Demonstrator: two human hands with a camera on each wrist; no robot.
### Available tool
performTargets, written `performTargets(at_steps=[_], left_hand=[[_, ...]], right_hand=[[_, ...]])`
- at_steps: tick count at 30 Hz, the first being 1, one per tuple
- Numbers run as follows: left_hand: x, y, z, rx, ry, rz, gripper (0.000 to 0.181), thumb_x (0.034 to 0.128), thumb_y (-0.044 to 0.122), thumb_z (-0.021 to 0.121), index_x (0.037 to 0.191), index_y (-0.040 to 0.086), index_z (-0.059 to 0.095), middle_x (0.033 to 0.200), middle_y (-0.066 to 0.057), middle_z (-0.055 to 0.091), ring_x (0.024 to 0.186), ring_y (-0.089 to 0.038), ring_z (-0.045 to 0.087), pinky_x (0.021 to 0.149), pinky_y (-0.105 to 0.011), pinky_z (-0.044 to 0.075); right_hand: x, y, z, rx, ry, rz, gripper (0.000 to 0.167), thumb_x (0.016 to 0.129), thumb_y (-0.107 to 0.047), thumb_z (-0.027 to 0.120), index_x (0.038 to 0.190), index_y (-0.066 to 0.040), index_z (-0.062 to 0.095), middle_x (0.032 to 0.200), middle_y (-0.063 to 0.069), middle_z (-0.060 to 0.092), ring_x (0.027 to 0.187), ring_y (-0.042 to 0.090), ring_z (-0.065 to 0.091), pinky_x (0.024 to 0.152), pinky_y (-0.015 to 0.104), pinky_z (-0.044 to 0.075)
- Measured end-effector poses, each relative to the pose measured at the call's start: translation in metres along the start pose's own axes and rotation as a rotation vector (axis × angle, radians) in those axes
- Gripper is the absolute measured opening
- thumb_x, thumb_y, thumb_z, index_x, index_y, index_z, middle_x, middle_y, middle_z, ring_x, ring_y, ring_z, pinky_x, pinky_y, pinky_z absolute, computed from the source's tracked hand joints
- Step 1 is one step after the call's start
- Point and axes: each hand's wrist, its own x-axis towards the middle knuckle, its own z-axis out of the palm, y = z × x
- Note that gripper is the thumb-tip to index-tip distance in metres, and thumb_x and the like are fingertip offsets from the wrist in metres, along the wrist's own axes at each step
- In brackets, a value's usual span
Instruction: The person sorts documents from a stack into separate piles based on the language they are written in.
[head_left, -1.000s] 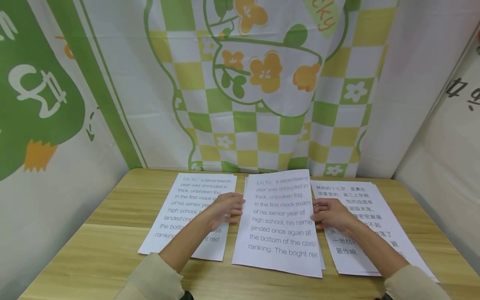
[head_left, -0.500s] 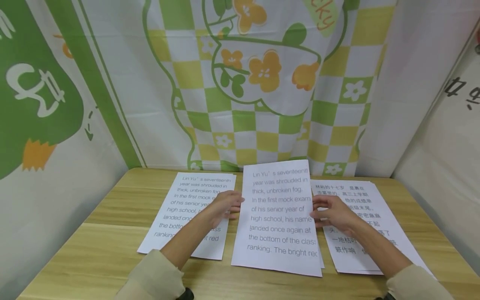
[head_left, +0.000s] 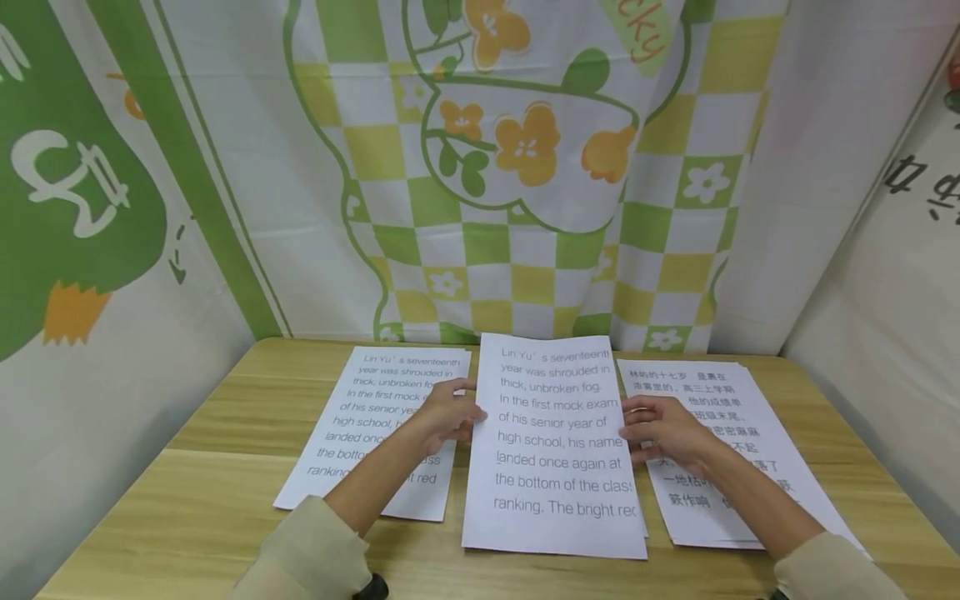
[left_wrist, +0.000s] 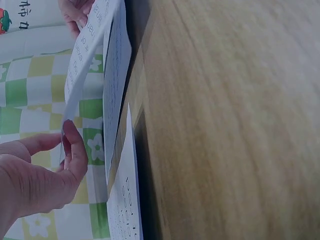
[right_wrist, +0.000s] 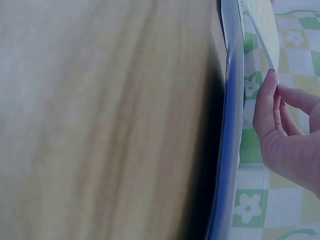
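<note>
A white printed sheet of paper [head_left: 558,450] with English text is held by its two side edges, raised over the middle of the table. At its left edge, my left hand [head_left: 446,414] pinches the paper; the left wrist view shows thumb and fingers of this left hand [left_wrist: 47,175] meeting on the edge. My right hand [head_left: 665,427] pinches the opposite edge, the thumb and a fingertip of the right hand [right_wrist: 287,125] closing on it in the right wrist view. Below the lifted sheet lies more paper [left_wrist: 116,80], largely hidden from the head view.
To the left lies a stack of English-text sheets [head_left: 330,467], partly under my left forearm. A stack with Chinese text [head_left: 712,521] lies to the right, partly covered by my right arm. The wooden table [head_left: 202,417] ends at a patterned curtain [head_left: 510,275].
The sheet's top edge rose, then dropped a little and now curves slightly. Its lower edge has come slightly nearer to me. Both hands keep hold, with the left fingers shifted a little.
</note>
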Motion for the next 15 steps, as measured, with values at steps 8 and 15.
performTargets(at_steps=[8, 15], left_hand=[[-0.0015, -0.003, 0.0006, 0.008, -0.034, 0.004, 0.06, 0.0871, -0.006, 0.066, 0.145, -0.001, 0.052, 0.102, -0.017, 0.073, 0.081, -0.022, 0.068, 0.07, -0.033, 0.062], [-0.0038, -0.0012, -0.0022, 0.017, -0.018, 0.014, 0.058, 0.0882, -0.006, 0.064, 0.144, -0.001, 0.053, 0.101, -0.015, 0.072, 0.078, -0.02, 0.066, 0.067, -0.031, 0.062]], right_hand=[[0.002, -0.0018, 0.0011, 0.014, 0.006, 0.002, 0.047, 0.096, 0.0, 0.068, 0.137, 0.011, 0.047, 0.099, 0.008, 0.063, 0.088, 0.02, 0.069, 0.075, 0.038, 0.066], [0.0047, -0.0027, 0.002, 0.031, 0.009, 0.004, 0.049, 0.096, 0.001, 0.067, 0.138, 0.01, 0.046, 0.098, 0.007, 0.063, 0.089, 0.02, 0.07, 0.076, 0.04, 0.066]])
